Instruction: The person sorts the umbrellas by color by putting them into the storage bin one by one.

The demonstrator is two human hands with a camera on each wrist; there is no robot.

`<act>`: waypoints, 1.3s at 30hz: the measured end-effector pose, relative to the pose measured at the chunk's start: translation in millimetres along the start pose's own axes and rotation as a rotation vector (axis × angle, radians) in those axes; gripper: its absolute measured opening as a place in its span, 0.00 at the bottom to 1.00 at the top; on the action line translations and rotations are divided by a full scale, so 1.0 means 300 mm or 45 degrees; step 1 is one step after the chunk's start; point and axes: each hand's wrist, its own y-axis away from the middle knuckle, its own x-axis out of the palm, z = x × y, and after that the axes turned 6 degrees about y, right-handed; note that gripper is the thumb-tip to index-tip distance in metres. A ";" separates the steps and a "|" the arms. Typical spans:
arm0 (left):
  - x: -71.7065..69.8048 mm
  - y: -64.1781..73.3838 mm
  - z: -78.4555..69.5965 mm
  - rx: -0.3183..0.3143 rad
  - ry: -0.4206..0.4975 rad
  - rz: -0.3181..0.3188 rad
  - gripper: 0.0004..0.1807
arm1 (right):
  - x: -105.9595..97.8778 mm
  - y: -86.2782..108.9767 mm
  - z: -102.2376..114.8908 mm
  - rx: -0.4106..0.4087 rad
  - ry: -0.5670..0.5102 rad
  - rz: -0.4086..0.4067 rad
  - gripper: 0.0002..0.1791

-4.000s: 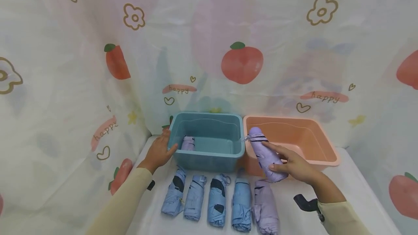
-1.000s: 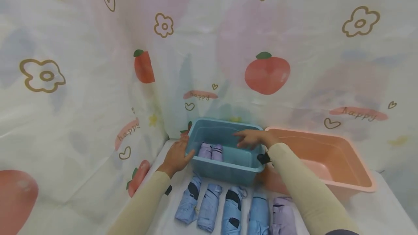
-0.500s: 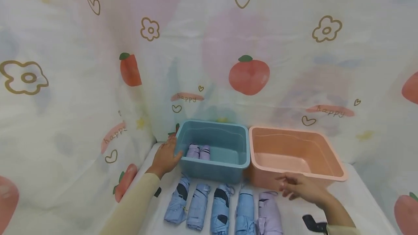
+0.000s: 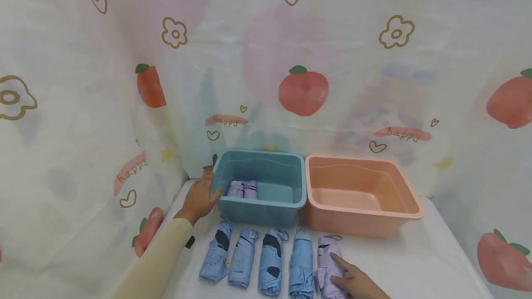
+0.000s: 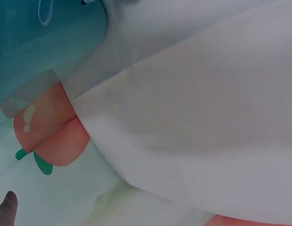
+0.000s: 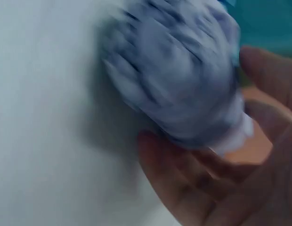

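The folded lilac umbrella [image 4: 328, 266] at the right end of the row is a stubby cylinder of thin, crinkled fabric, bunched into ruffles at its near end and fitted with a cord loop at the other. Beside it lie four blue umbrellas [image 4: 270, 262], rolled in the same way, some showing black patches. The row rests on a white, cloth-like surface [image 4: 420, 262] in front of two smooth, round-cornered bins: a teal bin [image 4: 257, 213], with two lilac umbrellas [image 4: 237, 189] against its near wall, and a peach bin [image 4: 353, 223]. Behind hangs a softly creased curtain [image 4: 345, 36] printed with fruit, flowers and hearts.

The right hand [image 4: 357, 283] is at the end umbrella, its fingers parted widely and only gently bent around it — the index finger reaches onto the fabric. The left hand [image 4: 199, 197] rests against the left side of the teal bin, fingers extended along it and thumb spread apart.

Blur in the right wrist view makes firm contact hard to judge. The head view cuts off the umbrella's near end, and the left wrist view catches only fingertips at its edge.
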 end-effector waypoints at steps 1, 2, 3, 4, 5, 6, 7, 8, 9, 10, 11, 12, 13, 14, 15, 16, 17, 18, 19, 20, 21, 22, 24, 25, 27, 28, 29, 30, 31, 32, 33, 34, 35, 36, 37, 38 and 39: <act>0.000 0.005 0.002 0.002 0.008 -0.001 0.36 | 0.019 -0.007 -0.004 -0.019 0.050 -0.008 0.40; 0.000 0.009 0.003 -0.001 0.018 -0.003 0.35 | 0.036 -0.014 -0.008 -0.036 0.105 -0.025 0.40; 0.001 0.013 0.004 -0.001 0.024 -0.006 0.35 | 0.048 -0.018 -0.010 -0.040 0.154 -0.052 0.39; 0.001 0.015 0.005 -0.002 0.029 -0.010 0.35 | 0.059 -0.021 -0.012 -0.035 0.174 -0.085 0.39; 0.002 0.017 0.005 -0.007 0.036 -0.014 0.35 | 0.066 -0.022 -0.012 -0.022 0.168 -0.119 0.39; 0.002 0.017 0.005 -0.014 0.052 -0.018 0.35 | 0.071 -0.023 -0.009 0.003 0.161 -0.154 0.39; 0.004 0.016 0.005 -0.018 0.057 -0.021 0.35 | 0.075 -0.022 -0.005 0.039 0.149 -0.183 0.39; 0.005 0.015 0.005 -0.018 0.060 -0.023 0.36 | 0.077 -0.022 0.000 0.058 0.140 -0.207 0.39; 0.006 0.014 0.005 -0.022 0.064 -0.020 0.36 | 0.080 -0.021 0.004 0.081 0.123 -0.229 0.39; 0.007 0.012 0.007 -0.027 0.074 -0.020 0.36 | 0.081 -0.024 0.009 0.109 0.103 -0.244 0.39; 0.008 0.011 0.010 -0.029 0.080 -0.019 0.36 | 0.082 -0.027 0.016 0.121 0.089 -0.250 0.38; 0.008 0.011 0.012 -0.028 0.082 -0.020 0.35 | 0.084 -0.030 0.019 0.132 0.070 -0.257 0.38; 0.008 0.010 0.015 -0.028 0.082 -0.018 0.35 | 0.085 -0.033 0.022 0.138 0.019 -0.258 0.38; 0.008 0.011 0.016 -0.029 0.087 -0.021 0.35 | 0.085 -0.035 0.024 0.129 -0.052 -0.244 0.37; 0.007 0.011 0.019 -0.035 0.091 -0.025 0.35 | 0.083 -0.036 0.024 0.111 -0.172 -0.215 0.37; 0.008 0.011 0.022 -0.035 0.090 -0.033 0.35 | 0.078 -0.037 0.023 0.082 -0.330 -0.160 0.37; 0.010 0.011 0.026 -0.026 0.090 -0.041 0.35 | 0.069 -0.036 0.020 0.035 -0.501 -0.094 0.36; 0.011 0.010 0.027 -0.020 0.094 -0.047 0.35 | 0.056 -0.035 0.016 -0.010 -0.668 -0.016 0.35; 0.011 0.008 0.028 -0.017 0.107 -0.053 0.35 | 0.037 -0.031 0.015 -0.054 -0.824 0.078 0.33; 0.013 0.006 0.030 -0.009 0.110 -0.057 0.35 | 0.015 -0.026 0.014 -0.098 -0.954 0.189 0.32; 0.015 0.005 0.032 -0.002 0.114 -0.061 0.35 | -0.010 -0.018 0.016 -0.129 -1.045 0.288 0.31; 0.016 0.003 0.033 0.004 0.117 -0.062 0.35 | -0.038 -0.009 0.023 -0.156 -1.089 0.370 0.30; 0.015 0.003 0.034 0.005 0.131 -0.063 0.35 | -0.093 0.011 0.044 -0.237 -1.073 0.479 0.28; 0.018 0.002 0.035 0.004 0.132 -0.067 0.35 | -0.122 0.021 0.061 -0.260 -1.057 0.518 0.28; 0.023 0.001 0.039 0.001 0.131 -0.070 0.35 | -0.176 0.036 0.097 -0.314 -1.010 0.569 0.28; 0.025 0.000 0.042 0.002 0.134 -0.071 0.35 | -0.200 0.040 0.116 -0.343 -0.993 0.582 0.28; 0.029 -0.002 0.044 0.005 0.137 -0.071 0.35 | -0.224 0.041 0.136 -0.376 -0.980 0.594 0.29; 0.034 -0.005 0.048 0.008 0.132 -0.072 0.35 | -0.248 0.036 0.157 -0.417 -0.971 0.607 0.29; 0.037 -0.003 0.049 0.014 0.129 -0.072 0.34 | -0.268 0.032 0.179 -0.441 -0.953 0.606 0.29; 0.038 -0.003 0.050 0.017 0.134 -0.071 0.34 | -0.287 0.022 0.199 -0.489 -0.928 0.605 0.30; 0.039 -0.002 0.051 0.017 0.129 -0.068 0.34 | -0.305 0.008 0.224 -0.510 -0.900 0.582 0.30; 0.039 -0.003 0.051 0.020 0.131 -0.072 0.34 | -0.323 -0.010 0.249 -0.522 -0.848 0.544 0.31; 0.037 -0.003 0.050 0.016 0.135 -0.077 0.35 | -0.340 -0.034 0.275 -0.537 -0.797 0.509 0.31; 0.034 -0.003 0.049 0.008 0.138 -0.078 0.35 | -0.355 -0.062 0.300 -0.541 -0.732 0.456 0.31; 0.032 -0.003 0.048 0.000 0.144 -0.080 0.34 | -0.369 -0.091 0.326 -0.532 -0.668 0.404 0.32; 0.030 -0.003 0.047 -0.011 0.144 -0.076 0.34 | -0.382 -0.122 0.348 -0.517 -0.615 0.359 0.32; 0.030 -0.001 0.046 -0.026 0.141 -0.067 0.34 | -0.392 -0.154 0.369 -0.479 -0.572 0.320 0.32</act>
